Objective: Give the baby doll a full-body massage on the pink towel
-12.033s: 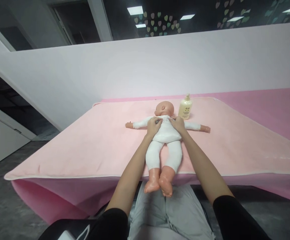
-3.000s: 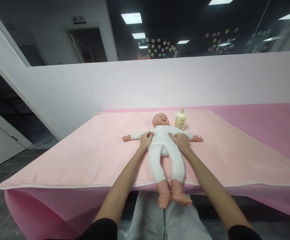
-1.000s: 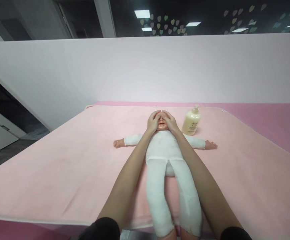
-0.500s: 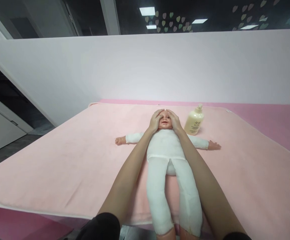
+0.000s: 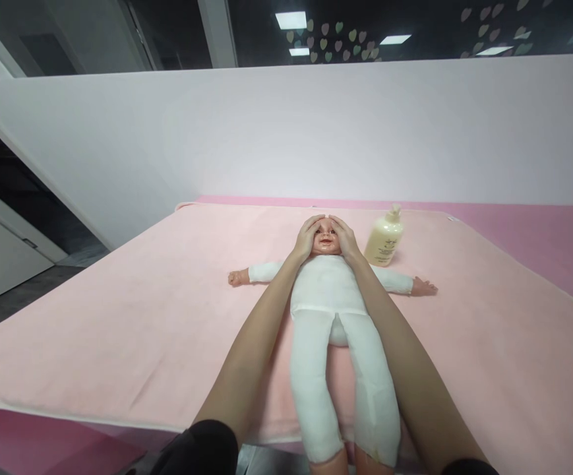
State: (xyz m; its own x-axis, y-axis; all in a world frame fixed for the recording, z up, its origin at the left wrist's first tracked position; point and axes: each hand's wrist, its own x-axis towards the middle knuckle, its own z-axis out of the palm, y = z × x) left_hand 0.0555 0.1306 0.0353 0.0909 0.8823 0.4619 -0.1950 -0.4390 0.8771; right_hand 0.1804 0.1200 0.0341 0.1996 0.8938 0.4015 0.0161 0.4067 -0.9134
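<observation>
doll head (image 5: 326, 241): glossy plastic | doll body (image 5: 328, 284): matt cloth | bottle (image 5: 384, 243): glossy, smooth | blanket (image 5: 167, 297): matt cloth

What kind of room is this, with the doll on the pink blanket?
Perhaps a baby-care practice room; I can't be certain. The clues are the baby doll lying face-up on the pink blanket, the pump bottle beside it, and colored hearts on what looks like dark glass.

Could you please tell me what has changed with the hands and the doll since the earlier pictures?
The left hand and right hand left the torso and moved up to the head, one on each side. A second ago they covered the eyes; now they sit wider apart. The doll, face turned aside twelve seconds ago, now faces up. The bottle stayed upright beside it.
</observation>
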